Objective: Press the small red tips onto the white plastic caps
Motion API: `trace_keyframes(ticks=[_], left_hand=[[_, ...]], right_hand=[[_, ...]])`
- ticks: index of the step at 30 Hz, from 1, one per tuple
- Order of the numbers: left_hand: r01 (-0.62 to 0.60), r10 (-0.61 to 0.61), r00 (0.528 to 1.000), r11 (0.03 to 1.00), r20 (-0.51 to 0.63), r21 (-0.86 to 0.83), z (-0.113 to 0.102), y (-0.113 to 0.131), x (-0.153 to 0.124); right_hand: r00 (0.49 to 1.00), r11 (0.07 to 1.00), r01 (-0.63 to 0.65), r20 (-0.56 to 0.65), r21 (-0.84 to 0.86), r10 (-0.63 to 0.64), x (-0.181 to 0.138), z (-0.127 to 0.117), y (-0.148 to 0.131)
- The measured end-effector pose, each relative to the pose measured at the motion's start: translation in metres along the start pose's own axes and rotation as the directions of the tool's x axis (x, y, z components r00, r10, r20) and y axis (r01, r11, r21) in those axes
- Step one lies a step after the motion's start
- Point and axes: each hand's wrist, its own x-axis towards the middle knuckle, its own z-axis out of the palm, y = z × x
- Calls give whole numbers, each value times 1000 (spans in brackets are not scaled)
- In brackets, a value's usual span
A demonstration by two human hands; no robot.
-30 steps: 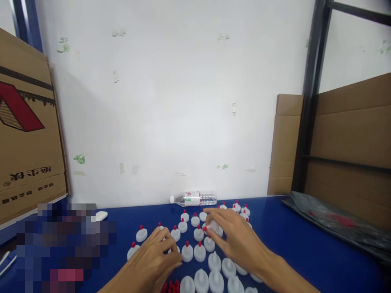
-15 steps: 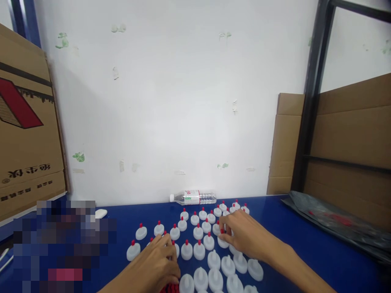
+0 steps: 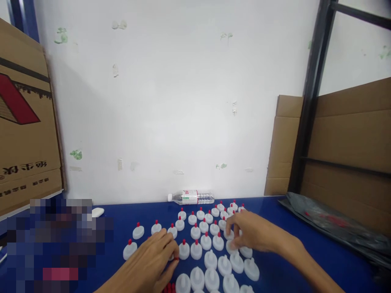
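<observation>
My left hand point(image 3: 155, 258) is closed, with a small red cap point(image 3: 176, 258) showing at its fingertips. Below its thumb, more red caps point(image 3: 169, 289) lie in a pile, mostly hidden. My right hand point(image 3: 253, 232) is curved over the lids on the right, its thumb and forefinger apart and its thumb touching a white nozzle lid point(image 3: 231, 247). To its left stands a lid with a red tip point(image 3: 218, 243). Several bare white lids point(image 3: 211, 280) stand in front, nozzles up. Farther back, several red-tipped lids point(image 3: 195, 232) spread across the blue table.
A clear water bottle point(image 3: 191, 197) lies along the wall. Cardboard boxes stand at the left point(image 3: 24, 122) and right point(image 3: 348, 154). A dark plastic bag point(image 3: 332, 224) rests at the table's right edge, and a white object point(image 3: 98, 212) lies at the left.
My right hand has shifted slightly right and away from a lid that now shows its red tip. My left thumb has opened out from the red pile, and a red cap now shows at the fingertips.
</observation>
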Motion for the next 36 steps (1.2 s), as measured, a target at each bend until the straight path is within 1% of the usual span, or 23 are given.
trace_keyframes(ticks=[2,4,6,8,11,13,15,18,20,22,25,28,33,36], left_hand=[[4,-4,998,1000,-56,8,-1,2,1],[-6,8,994,1000,-109,20,1,2,1],[-22,25,992,999,-125,23,6,0,1],[-28,29,993,1000,-117,12,9,0,1],[-46,47,991,999,-129,6,8,-1,3],[-73,78,983,997,-165,36,5,-1,6],[-102,116,971,992,-209,78,1,-1,8],[-129,158,945,985,-286,117,-6,-1,11],[-140,177,923,981,-340,131,-8,0,13],[-153,193,909,979,-370,133,-9,1,13],[-194,215,906,976,-364,96,-7,5,13],[-224,226,911,973,-345,46,-4,7,12],[-174,163,928,985,-336,-2,-3,5,9],[-158,145,927,987,-345,-10,-4,5,10]], right_hand=[[1000,1000,-8,30,-8,8,0,7,-1],[999,1000,-11,38,-22,12,0,13,-3],[999,999,7,45,-32,-6,0,17,-4],[999,999,32,38,-43,-30,0,17,-4],[999,997,40,-31,-64,-42,0,10,-7],[992,997,49,-115,-54,-55,-1,5,-13],[971,993,116,-212,-5,-115,-2,4,-23],[902,946,322,-316,43,-293,-4,12,-39],[852,897,441,-327,26,-409,-6,23,-48],[820,864,503,-311,-5,-480,-6,34,-54],[802,845,532,-285,-59,-525,-5,48,-58],[777,833,546,-316,-90,-544,-4,54,-58],[757,836,534,-372,-122,-538,0,56,-56],[729,830,534,-410,-162,-548,3,58,-55]])
